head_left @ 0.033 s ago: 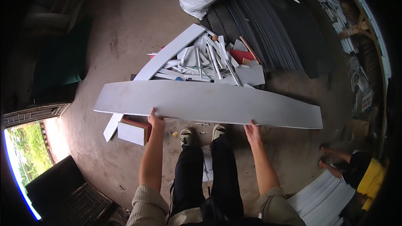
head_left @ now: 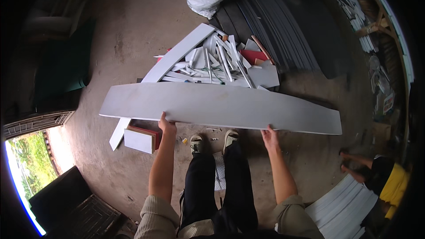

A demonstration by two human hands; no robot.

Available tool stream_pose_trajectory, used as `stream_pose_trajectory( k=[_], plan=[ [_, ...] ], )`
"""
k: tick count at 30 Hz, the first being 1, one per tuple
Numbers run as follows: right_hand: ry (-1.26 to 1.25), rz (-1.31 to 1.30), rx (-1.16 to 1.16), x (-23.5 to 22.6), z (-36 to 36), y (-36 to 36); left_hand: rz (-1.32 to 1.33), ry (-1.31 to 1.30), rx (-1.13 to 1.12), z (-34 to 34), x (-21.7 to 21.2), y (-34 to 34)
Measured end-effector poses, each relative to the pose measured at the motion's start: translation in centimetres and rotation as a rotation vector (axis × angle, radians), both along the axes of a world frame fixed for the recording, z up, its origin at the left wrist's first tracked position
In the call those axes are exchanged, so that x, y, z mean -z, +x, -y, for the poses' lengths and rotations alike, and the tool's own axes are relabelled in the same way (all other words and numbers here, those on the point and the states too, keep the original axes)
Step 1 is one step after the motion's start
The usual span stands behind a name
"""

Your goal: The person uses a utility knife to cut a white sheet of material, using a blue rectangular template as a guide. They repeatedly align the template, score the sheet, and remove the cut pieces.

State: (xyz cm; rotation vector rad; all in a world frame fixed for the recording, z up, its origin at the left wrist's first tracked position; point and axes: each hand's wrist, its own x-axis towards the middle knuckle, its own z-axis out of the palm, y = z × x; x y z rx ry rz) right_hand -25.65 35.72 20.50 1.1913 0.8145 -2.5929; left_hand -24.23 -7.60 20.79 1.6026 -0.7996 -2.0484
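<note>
Board (head_left: 221, 106), long and grey, hangs level above the scrap pile (head_left: 221, 64) and my shoes; I have left hand (head_left: 167, 126) and right hand (head_left: 269, 135) clamped on its near edge, spread wide, probably for balance.

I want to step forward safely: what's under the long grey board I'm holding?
Past the long grey board, a pile of white offcuts and a red piece show on the concrete floor. Whatever lies directly beneath the board is covered.
</note>
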Motion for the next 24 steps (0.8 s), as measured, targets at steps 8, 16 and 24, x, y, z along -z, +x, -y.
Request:
stream_pose_trajectory(
  k=[8, 16, 24],
  plan=[
    [0.03, -0.03, 0.101, -1.8, -9.6, -2.2, -0.069, 0.027, 0.157, -8.3, -0.4, -3.2],
    [0.091, -0.113, 0.399, -1.4, -3.7, -3.3, -0.282, 0.405, 0.501, -19.3, -3.0, -2.2],
    [0.333, -0.131, 0.329, -4.6, -2.4, -0.7, -0.115, 0.285, 0.277, -12.8, -4.6, 1.3]
  ],
)
